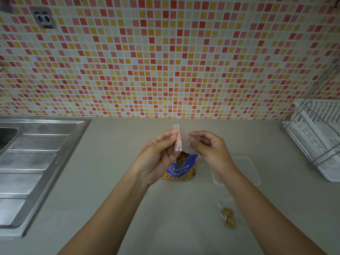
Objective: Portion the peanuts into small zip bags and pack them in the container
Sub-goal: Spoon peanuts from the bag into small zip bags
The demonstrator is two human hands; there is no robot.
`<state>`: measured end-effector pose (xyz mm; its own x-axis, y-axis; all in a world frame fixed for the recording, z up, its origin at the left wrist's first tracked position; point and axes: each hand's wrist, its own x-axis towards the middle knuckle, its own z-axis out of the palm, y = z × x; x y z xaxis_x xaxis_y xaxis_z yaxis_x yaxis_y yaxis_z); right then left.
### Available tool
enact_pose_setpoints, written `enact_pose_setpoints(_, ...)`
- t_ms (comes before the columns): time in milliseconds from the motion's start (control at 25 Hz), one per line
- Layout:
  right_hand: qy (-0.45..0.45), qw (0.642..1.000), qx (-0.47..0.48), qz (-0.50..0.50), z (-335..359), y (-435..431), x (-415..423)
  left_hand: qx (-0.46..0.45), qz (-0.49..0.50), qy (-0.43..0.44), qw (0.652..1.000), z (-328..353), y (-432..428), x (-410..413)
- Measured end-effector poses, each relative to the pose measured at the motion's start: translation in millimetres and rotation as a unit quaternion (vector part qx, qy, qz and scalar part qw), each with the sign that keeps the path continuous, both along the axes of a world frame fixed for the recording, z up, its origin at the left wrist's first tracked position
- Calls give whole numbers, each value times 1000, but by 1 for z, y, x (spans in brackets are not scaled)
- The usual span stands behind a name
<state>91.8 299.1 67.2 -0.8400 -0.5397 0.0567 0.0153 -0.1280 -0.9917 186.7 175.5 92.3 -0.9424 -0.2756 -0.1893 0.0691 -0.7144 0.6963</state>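
A blue peanut packet (181, 168) stands open on the counter, peanuts showing at its mouth. Above it, my left hand (158, 157) and my right hand (209, 146) both pinch a small clear zip bag (179, 138), one hand on each side of its top. The bag looks empty. A filled small zip bag (228, 217) of peanuts lies on the counter to the right, under my right forearm's side. A clear plastic container (252, 169) sits behind my right wrist, partly hidden.
A steel sink with drainboard (36, 162) takes up the left side. A white dish rack (318, 137) stands at the far right. A mosaic tile wall (165, 57) runs along the back of the grey counter (114, 148).
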Motion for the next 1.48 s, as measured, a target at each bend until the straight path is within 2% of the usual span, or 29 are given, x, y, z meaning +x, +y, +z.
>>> enact_pose_setpoints(80, 9, 1000, 4, -15, -1, 3, -2, -98, 22, -23, 995, 3, -5, 3)
enact_pose_setpoints(160, 17, 1000, 10, -16, -1, 5, -4, -156, 34, -39, 986, 8, -9, 6)
enact_pose_setpoints(320, 28, 999, 17, -18, -2, 3, -5, -145, 39, -35, 988, 11, -10, 9)
enact_pose_setpoints(480, 44, 998, 18, -40, -5, 3, -7, -247, 68, -60, 965, 8, -3, 7)
enact_pose_setpoints(600, 64, 996, 20, -52, -5, 4, -8, -282, 95, -86, 951, 7, -2, 6)
enact_pose_setpoints(720, 73, 996, 14, -52, -4, 3, -8, -338, 125, -100, 927, 3, -3, 5)
enact_pose_setpoints(840, 85, 995, 13, -42, -2, 4, -7, -348, 170, -142, 911, -3, -7, 2)
enact_pose_setpoints(960, 85, 996, 16, -32, -2, 4, -5, -384, 196, -149, 890, -8, -10, 1)
enact_pose_setpoints(1160, 80, 997, 15, -18, -4, -1, 1, -493, 247, -163, 818, -13, -7, 1)
enact_pose_setpoints(1480, 100, 995, 15, -14, 3, -5, 8, -519, 332, -155, 773, -21, -1, -1)
